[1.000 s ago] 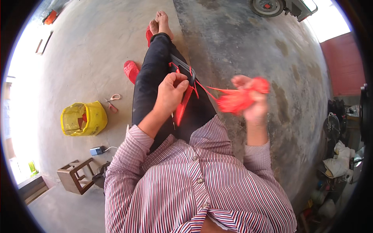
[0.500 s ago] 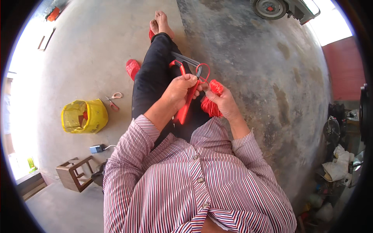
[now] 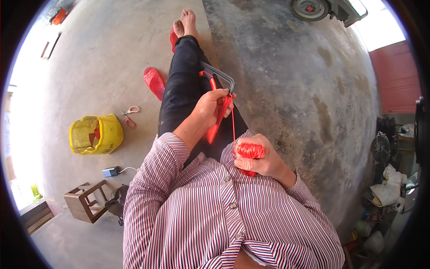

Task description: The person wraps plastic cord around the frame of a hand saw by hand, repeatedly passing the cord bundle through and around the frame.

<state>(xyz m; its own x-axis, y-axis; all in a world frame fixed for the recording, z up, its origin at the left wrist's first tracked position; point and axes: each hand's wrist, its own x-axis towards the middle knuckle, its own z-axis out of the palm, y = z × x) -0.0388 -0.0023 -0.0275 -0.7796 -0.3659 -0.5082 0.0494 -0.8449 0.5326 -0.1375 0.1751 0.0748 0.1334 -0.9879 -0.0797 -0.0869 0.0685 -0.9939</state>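
Observation:
My left hand (image 3: 209,107) is closed around a grey bent frame (image 3: 218,73), part of which is covered in red cord; its covered lower end (image 3: 212,133) hangs below my fingers. The frame lies over my thighs in dark trousers. From the grip a single red strand (image 3: 233,121) runs taut down to my right hand (image 3: 265,160). That hand is closed round a wound bundle of shiny red cord (image 3: 251,151), held close to my striped shirt. The fingertips of my left hand are partly hidden behind the frame.
On the floor at left stand a yellow bag (image 3: 109,134) with red stuff inside, scissors (image 3: 130,117), a small blue-grey box with a cable (image 3: 110,171) and a wooden stool (image 3: 85,201). Red slippers (image 3: 154,83) lie by my legs. A vehicle wheel (image 3: 309,8) is far right; clutter (image 3: 387,190) lines the right side.
My right hand has moved down toward my body with the cord bundle. The loose red loop by the frame is now a straight, tight strand. My left hand has barely moved.

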